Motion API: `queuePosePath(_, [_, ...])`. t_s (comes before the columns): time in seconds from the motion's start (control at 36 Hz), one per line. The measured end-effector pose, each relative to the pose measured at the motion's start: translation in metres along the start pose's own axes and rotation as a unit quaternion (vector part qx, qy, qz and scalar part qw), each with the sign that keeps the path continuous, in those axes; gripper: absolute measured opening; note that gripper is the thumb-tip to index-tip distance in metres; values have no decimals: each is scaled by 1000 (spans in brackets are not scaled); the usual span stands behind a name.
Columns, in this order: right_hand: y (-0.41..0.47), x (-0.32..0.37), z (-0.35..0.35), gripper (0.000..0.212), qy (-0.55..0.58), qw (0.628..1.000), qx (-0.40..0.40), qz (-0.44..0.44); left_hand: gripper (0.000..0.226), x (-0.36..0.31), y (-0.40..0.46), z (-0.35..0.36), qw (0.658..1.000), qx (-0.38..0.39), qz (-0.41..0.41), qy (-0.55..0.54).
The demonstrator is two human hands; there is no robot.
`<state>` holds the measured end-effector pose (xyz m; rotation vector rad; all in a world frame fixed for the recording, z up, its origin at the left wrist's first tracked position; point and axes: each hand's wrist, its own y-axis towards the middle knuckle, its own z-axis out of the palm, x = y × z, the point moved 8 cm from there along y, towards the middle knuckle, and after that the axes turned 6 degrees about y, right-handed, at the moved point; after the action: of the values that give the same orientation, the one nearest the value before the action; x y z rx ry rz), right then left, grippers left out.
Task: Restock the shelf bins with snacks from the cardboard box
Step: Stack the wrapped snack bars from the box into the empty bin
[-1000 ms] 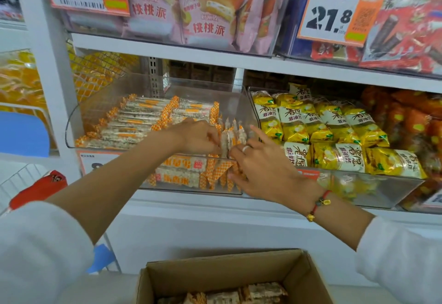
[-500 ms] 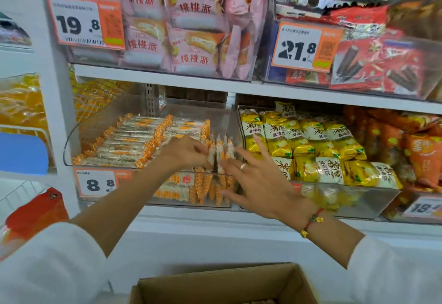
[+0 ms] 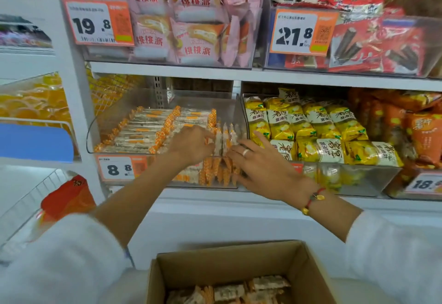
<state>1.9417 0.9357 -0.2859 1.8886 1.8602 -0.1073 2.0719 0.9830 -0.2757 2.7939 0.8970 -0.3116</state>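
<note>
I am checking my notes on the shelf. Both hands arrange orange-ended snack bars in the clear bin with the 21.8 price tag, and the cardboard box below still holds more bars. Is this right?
Not quite. The head view shows the left hand and right hand at the snack bars in the clear bin tagged 8.8, not 21.8. The cardboard box does still hold more bars.

Price tags (image 3: 98,22) read 19.8, 21.8 and 8.8 on bins (image 3: 134,147).

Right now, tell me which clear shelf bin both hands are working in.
The bin with the 8.8 tag, holding orange-ended snack bars. Left hand and right hand meet at its right front corner; the neighbouring bin holds yellow packets.
</note>
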Motion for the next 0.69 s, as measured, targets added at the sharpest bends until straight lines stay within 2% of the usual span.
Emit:
queuePosePath(0.06, [-23,5,-11,42,77,994,-78,5,26,-3,-30,-9,989,-129,32,-63])
queuePosePath(0.11, [-52,8,-9,39,168,979,-118,22,20,-7,-67,-4,970,-199,67,-123])
queuePosePath(0.17, [-76,15,6,38,225,969,-85,49,18,-5,-98,12,956,-229,72,-168])
queuePosePath(0.19, [-85,20,19,38,241,968,-42,57,17,-3,-111,25,954,-229,62,-183])
queuePosePath(0.25, [-99,31,55,38,271,957,79,72,14,3,-126,60,961,-195,31,-196])
queuePosePath(0.31, [-115,37,90,35,312,930,163,105,14,9,-135,104,969,-139,11,-203])
queuePosePath(0.42, [-153,48,146,30,385,880,205,188,21,25,-152,194,977,-22,-17,-213])
queuePosePath(0.53, [-205,79,211,30,427,829,253,257,20,39,-179,276,983,97,-46,-147])
queuePosePath(0.61, [-243,110,256,38,396,811,356,243,23,52,-199,330,979,181,-46,-80])
queuePosePath(0.69, [-272,130,289,47,381,782,441,224,20,66,-219,374,958,282,-33,-42])
